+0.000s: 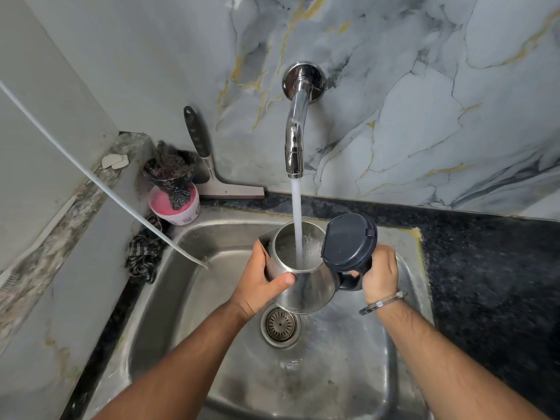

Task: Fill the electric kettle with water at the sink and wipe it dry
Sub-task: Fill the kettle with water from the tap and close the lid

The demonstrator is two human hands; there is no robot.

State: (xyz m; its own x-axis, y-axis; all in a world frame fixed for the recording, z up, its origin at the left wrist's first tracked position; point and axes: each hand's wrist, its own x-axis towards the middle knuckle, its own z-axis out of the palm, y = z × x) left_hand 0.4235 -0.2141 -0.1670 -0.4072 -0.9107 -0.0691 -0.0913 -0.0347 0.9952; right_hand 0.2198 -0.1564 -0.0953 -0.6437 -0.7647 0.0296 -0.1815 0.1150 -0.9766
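Pouring from the curved chrome wall tap (295, 128) at the upper centre of the frame, a white stream of water (297, 219) falls straight into the open mouth of the polished stainless-steel electric kettle (298, 274), which is held in mid-frame above the steel sink basin (212, 298), just over the round perforated drain strainer (281, 324). The kettle's dark grey plastic lid (348, 241) stands flipped up on its right side. The left hand (257, 286) is wrapped around the kettle's left flank, thumb pressed across the front of the body. The right hand (380, 274), with a thin metal bangle (382, 303) at the wrist, is clenched around the kettle's black handle (351, 281). At the left rear corner of the sink sit a pink-and-white tub (175, 207) with a steel-wool scrubber (169, 165) on it, a grey-handled squeegee (209, 165) leaning on the marble-patterned wall, and a dark checked cloth (144, 250). A white cord (91, 177) crosses from the upper left. No brand or writing is legible on anything.
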